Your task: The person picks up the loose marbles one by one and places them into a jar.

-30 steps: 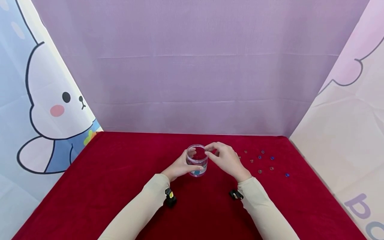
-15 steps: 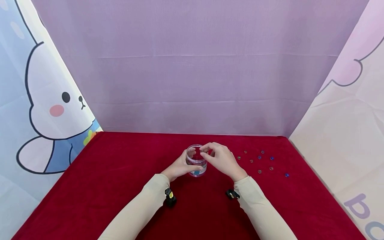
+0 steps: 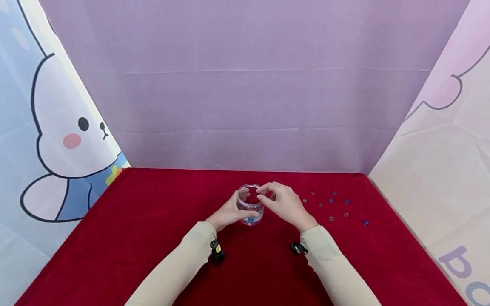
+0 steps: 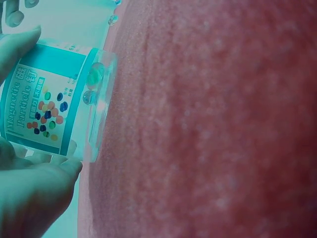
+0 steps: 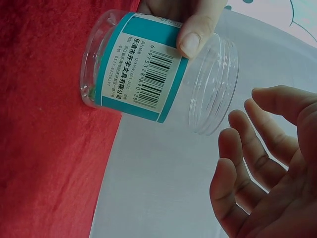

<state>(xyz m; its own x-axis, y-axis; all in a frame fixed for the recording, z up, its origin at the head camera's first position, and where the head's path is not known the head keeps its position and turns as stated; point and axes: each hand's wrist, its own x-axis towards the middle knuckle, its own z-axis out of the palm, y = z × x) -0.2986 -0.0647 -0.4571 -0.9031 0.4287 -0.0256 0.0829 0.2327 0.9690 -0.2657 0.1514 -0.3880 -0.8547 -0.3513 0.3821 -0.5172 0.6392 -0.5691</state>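
Note:
A clear plastic jar (image 3: pixel 254 219), with no lid on its mouth, stands upright on the red cloth. My left hand (image 3: pixel 228 211) grips it round the side, thumb over the label (image 4: pixel 47 99), which reads "Magnetic Particle". A few small round pieces (image 4: pixel 94 75), one of them green, lie at the jar's bottom in the left wrist view. My right hand (image 3: pixel 284 205) hovers at the right of the rim. In the right wrist view its thumb and curved fingers (image 5: pixel 229 144) are spread apart just beyond the threaded mouth, with nothing between them.
Several small round pieces lie scattered on the red cloth (image 3: pixel 115 238) right of the hands, among them a blue one (image 3: pixel 346 201) and a reddish one (image 3: pixel 346 214). A lilac curtain (image 3: pixel 245 85) closes off the back, with printed cloths at both sides.
My right hand has moved left to the jar's mouth, then slightly back. A small dark piece between its fingertips earlier is gone from them. The left hand and jar have stayed put.

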